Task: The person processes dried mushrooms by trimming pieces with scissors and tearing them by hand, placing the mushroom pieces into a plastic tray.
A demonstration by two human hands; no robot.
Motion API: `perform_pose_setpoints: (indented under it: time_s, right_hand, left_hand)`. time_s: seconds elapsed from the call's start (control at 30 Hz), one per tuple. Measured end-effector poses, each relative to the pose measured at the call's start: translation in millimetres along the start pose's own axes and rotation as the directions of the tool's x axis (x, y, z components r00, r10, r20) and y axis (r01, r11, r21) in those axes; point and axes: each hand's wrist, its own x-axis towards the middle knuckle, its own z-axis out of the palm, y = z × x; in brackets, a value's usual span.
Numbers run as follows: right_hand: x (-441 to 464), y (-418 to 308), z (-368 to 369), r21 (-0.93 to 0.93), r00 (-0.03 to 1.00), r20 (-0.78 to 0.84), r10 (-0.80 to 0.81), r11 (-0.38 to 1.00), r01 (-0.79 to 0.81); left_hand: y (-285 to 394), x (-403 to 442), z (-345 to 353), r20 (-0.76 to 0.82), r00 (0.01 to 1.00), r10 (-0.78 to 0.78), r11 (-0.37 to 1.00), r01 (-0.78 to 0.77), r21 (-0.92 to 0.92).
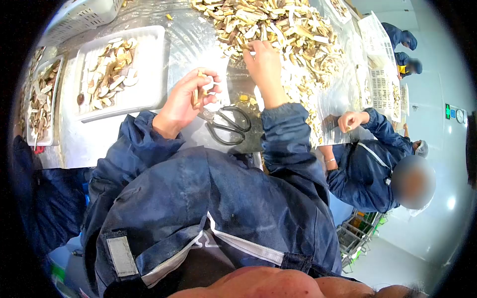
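Observation:
My left hand (186,99) is raised over the table's near edge, its fingers curled around a few slices of dried mushroom (195,95). My right hand (263,62) reaches to the near side of a big heap of mushroom slices (283,30). Its fingers are bent at the heap, and whatever is between the fingertips is hidden. Black-handled scissors (228,125) lie on the metal table between my forearms, just right of my left hand. A white tray (160,64) to the left holds a smaller batch of mushroom slices (113,72).
Another tray of slices (42,102) stands at the far left, beside a person's dark sleeve (25,164). A white basket (82,22) is at the upper left. At right, a co-worker's hand (352,120) is over the table (196,47), near white crates (382,92).

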Motion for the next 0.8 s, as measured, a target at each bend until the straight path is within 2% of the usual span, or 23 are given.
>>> perform_pose_setpoints:
  time_s: [0.13,0.33,0.43,0.53,0.63,0.73,0.8]
  right_hand:
    - [0.2,-2.3,11.6,0.012,0.992,0.107,0.059,0.998,-0.061]
    - [-16.5,-15.3,-15.6,0.29,0.887,0.347,0.305,0.864,-0.411]
    - [-12.2,-19.8,-16.7,0.301,0.909,0.305,0.282,0.878,-0.374]
    - [-8.1,-16.6,-4.4,0.207,0.984,0.18,0.014,0.977,-0.051]
    - [-6.2,-15.1,2.7,0.183,0.954,0.283,0.1,0.971,-0.157]
    - [-8.0,-14.9,-0.5,0.267,0.93,0.322,0.175,0.926,-0.267]
    - [-9.5,-20.2,-11.4,0.388,0.85,0.429,0.306,0.788,-0.479]
  left_hand:
    - [1.7,2.8,-4.1,0.047,0.999,0.011,1.0,-0.01,-0.025]
    - [-0.7,0.4,-2.9,0.024,1.0,0.01,0.998,-0.009,-0.06]
    - [0.1,0.8,-2.4,0.007,1.0,0.01,0.995,-0.01,-0.096]
    - [0.1,2.6,-5.0,0.012,0.999,0.038,0.995,-0.037,-0.092]
    - [0.4,3.4,-6.2,0.008,0.999,0.046,0.996,-0.045,-0.076]
    - [-0.1,3.2,-5.8,0.014,0.999,0.042,0.996,-0.041,-0.078]
    - [-0.4,2.8,-6.0,0.01,0.999,0.04,0.996,-0.039,-0.074]
